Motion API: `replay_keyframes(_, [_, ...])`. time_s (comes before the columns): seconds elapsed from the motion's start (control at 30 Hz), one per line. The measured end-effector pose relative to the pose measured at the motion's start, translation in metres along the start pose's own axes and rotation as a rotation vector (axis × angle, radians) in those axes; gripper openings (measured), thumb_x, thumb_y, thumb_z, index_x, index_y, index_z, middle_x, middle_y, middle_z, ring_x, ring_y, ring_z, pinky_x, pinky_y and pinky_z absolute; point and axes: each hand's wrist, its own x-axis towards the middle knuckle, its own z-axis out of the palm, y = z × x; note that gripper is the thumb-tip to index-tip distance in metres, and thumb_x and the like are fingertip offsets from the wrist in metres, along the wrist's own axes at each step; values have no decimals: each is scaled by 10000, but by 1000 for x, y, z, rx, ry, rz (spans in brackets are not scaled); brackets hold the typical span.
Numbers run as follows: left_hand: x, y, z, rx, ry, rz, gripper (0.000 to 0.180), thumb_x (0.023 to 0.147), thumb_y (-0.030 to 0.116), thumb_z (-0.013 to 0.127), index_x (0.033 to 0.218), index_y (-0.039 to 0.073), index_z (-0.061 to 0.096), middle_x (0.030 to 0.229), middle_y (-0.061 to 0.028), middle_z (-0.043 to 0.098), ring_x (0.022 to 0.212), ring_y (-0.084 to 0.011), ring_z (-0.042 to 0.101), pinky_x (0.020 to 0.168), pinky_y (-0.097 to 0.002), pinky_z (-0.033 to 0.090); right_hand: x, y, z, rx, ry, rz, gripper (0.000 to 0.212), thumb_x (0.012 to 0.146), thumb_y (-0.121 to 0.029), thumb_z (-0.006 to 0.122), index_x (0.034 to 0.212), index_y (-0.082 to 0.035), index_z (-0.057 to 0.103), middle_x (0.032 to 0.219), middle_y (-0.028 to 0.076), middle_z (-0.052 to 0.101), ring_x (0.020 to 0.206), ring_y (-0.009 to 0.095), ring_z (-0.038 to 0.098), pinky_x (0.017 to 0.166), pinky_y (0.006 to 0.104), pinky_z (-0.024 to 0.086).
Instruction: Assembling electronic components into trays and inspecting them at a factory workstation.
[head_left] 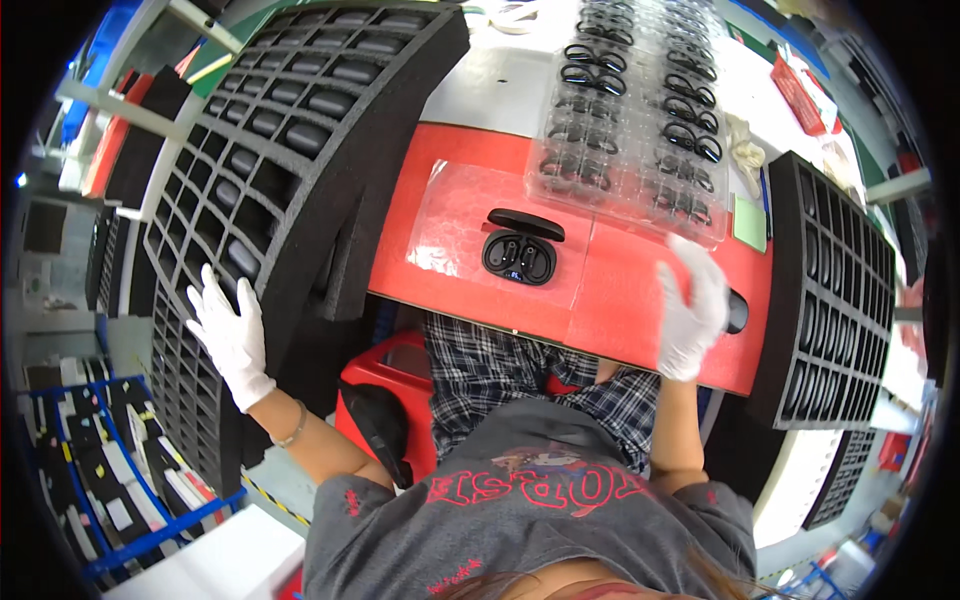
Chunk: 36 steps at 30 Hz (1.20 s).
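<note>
My left hand (230, 335), in a white glove, reaches over the big black foam tray (345, 215) on the left. Its fingers are spread near the dark oval cases in the slots, and it holds nothing. Over the right part of the red mat (640, 330) is my right hand (692, 315), also gloved, with thumb and fingers apart. Beside it a dark rounded case (737, 312) lies partly hidden by the hand; whether they touch I cannot tell. In the middle an earbud charging case (520, 257) stands with its lid up, two black earbuds inside and a small lit display.
Clear plastic trays (630, 195) with rows of black ear-hook earbuds stand at the back. On the right is another foam tray (835, 300) of dark cases. A green notepad (749, 224), a crumpled cloth (744, 155) and a red basket (797, 95) lie at the back right.
</note>
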Motion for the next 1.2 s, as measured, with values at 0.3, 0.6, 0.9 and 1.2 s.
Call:
replay_keyframes(0.3, [-10, 29, -5, -538, 431, -146, 622, 885, 186, 775, 1424, 25, 508, 1271, -178, 637, 1125, -284, 596, 1018, -398, 445, -19, 42, -53, -279, -19, -14, 548, 715, 33, 806, 1228, -123, 690, 1232, 91, 671, 1217, 284, 596, 1094, 434, 431])
replay_keyframes(0.6, [-35, 93, -29, -666, 994, 112, 363, 1050, 191, 507, 1311, -61, 504, 1216, -204, 612, 1120, -359, 606, 1045, -465, 438, -23, -51, 47, -143, -620, -525, 588, 910, -316, 655, 1443, -104, 528, 1397, 93, 598, 1364, 310, 507, 1173, 460, 352])
replay_keyframes(0.9, [-167, 246, -10, -1470, -576, 810, 494, 1025, 100, 413, 1499, -38, 431, 1535, -242, 412, 1386, -394, 440, 1173, -445, 319, -50, -32, -2, 1146, -898, 870, 640, 1089, -497, 371, 1531, -37, 431, 1505, 104, 514, 1321, 160, 515, 1122, 339, 391])
replay_keyframes(1.2, [-211, 323, 15, -2062, -795, 461, 598, 999, 139, 549, 1518, -45, 315, 1512, -203, 419, 1382, -311, 438, 1176, -415, 325, -30, 15, -30, 1069, -420, 687, 500, 1077, -320, 483, 1507, -67, 466, 1451, 81, 562, 1308, 192, 543, 1117, 351, 403])
